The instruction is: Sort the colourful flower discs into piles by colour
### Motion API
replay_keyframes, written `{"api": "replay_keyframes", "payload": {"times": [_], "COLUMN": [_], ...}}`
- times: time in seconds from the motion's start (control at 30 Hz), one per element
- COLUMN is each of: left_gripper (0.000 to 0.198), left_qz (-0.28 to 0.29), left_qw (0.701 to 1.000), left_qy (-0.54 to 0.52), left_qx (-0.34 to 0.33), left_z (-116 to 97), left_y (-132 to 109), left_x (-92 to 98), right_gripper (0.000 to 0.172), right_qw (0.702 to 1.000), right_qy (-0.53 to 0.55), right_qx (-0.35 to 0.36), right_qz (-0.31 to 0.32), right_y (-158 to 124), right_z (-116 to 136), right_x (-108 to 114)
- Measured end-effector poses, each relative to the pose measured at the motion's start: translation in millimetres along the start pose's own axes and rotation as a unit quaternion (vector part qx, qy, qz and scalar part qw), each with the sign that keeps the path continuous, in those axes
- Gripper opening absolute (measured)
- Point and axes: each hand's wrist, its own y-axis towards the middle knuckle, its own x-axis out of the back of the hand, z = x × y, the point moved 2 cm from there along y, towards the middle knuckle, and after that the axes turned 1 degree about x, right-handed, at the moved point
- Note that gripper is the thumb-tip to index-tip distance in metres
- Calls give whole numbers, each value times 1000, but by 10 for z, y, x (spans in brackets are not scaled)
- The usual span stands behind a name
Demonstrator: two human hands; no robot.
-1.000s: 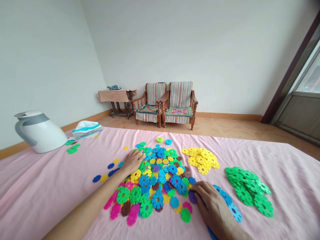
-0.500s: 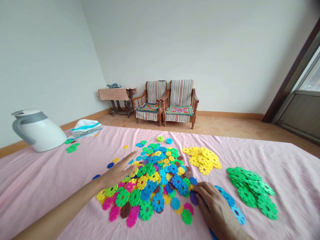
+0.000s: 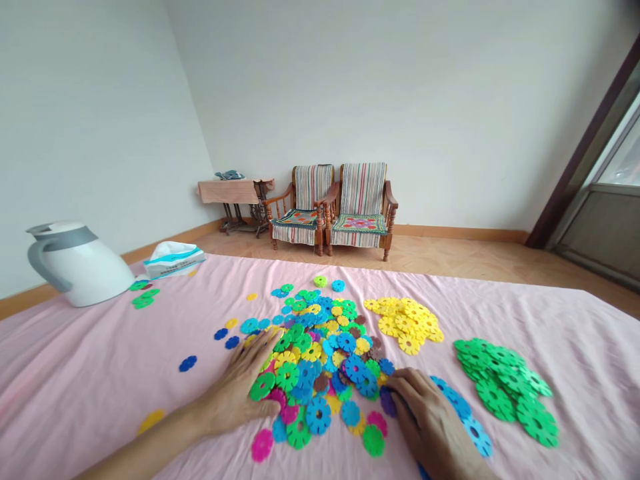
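A mixed pile of notched plastic snowflake discs [image 3: 320, 360] in green, blue, yellow, pink and brown lies on a pink cloth. My left hand [image 3: 245, 383] is open, its fingers spread along the pile's left side and touching discs there. At the pile's right edge my right hand [image 3: 425, 413] rests low with bent fingers close together, fingertips beside a dark purple disc [image 3: 387, 401]. Its underside is hidden. Beside that hand lies a row of blue discs [image 3: 457, 403], partly covered by it.
A yellow disc pile [image 3: 407, 323] and a green disc pile [image 3: 505, 383] lie to the right. Loose discs, one a dark blue disc [image 3: 188, 363], lie left. A white jug [image 3: 95, 270] and tissue pack [image 3: 174, 260] stand at far left. Two chairs [image 3: 360, 207] are beyond the table.
My left hand has moved toward me and right, pushing the pile's left-hand discs inward. More loose blue and yellow discs show on the left. My right hand has hardly moved.
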Motion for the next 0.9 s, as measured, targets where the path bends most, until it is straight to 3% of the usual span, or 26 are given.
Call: {"api": "replay_keyframes", "payload": {"times": [0.1,0.27,0.4,0.5,0.63,0.73,0.9], "left_gripper": [98,97,109,112,75,48,40], "left_qz": [-26,-4,20,27,-12,-9,0], "left_qw": [999,995,985,978,975,982,990], "left_qy": [-19,-86,-147,-170,-190,-166,-118], "left_qx": [-20,-54,-89,-118,-114,-94,-81], "left_z": [-126,-408,-602,-608,-491,-452,-562], "left_y": [314,727,908,950,953,927,872], "left_x": [-37,-51,38,161,329,360,302], "right_gripper": [20,20,21,22,20,22,22], "right_qw": [1000,1000,1000,1000,1000,1000,1000], "right_qy": [-5,-20,-19,-13,-13,-12,-10], "right_qx": [-1,1,0,-2,-7,-3,3], "right_qz": [-8,-5,-6,-2,6,10,4], "right_y": [0,13,20,3,-23,-21,-3], "right_z": [12,25,19,-4,-37,-42,-34], "right_x": [7,9,13,6,-12,-18,-1]}}
